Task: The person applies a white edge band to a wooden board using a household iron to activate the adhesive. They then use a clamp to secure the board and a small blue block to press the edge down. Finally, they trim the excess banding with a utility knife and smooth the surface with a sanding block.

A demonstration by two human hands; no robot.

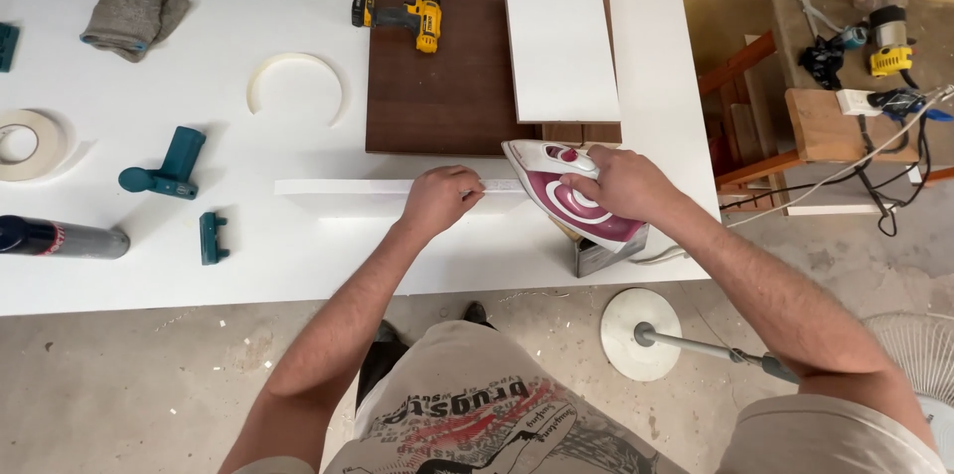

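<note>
My right hand (618, 181) grips the handle of a white and magenta clothes iron (568, 198), whose tip points left onto the edge of a long narrow white board (338, 188) lying on the white worktable (298, 265). My left hand (442, 196) presses down on that white strip just left of the iron's tip, fingers curled over it. The right end of the strip is hidden under the iron.
A brown panel (442, 67) bears a yellow cordless drill (402, 13) and a white board (558, 37). On the table lie a grey glove (134, 9), edge-band coil (295, 81), tape roll (25, 141), teal tools (169, 168), a dark can (60, 237). A fan stands on the floor (641, 333); cluttered stand (855, 57) at right.
</note>
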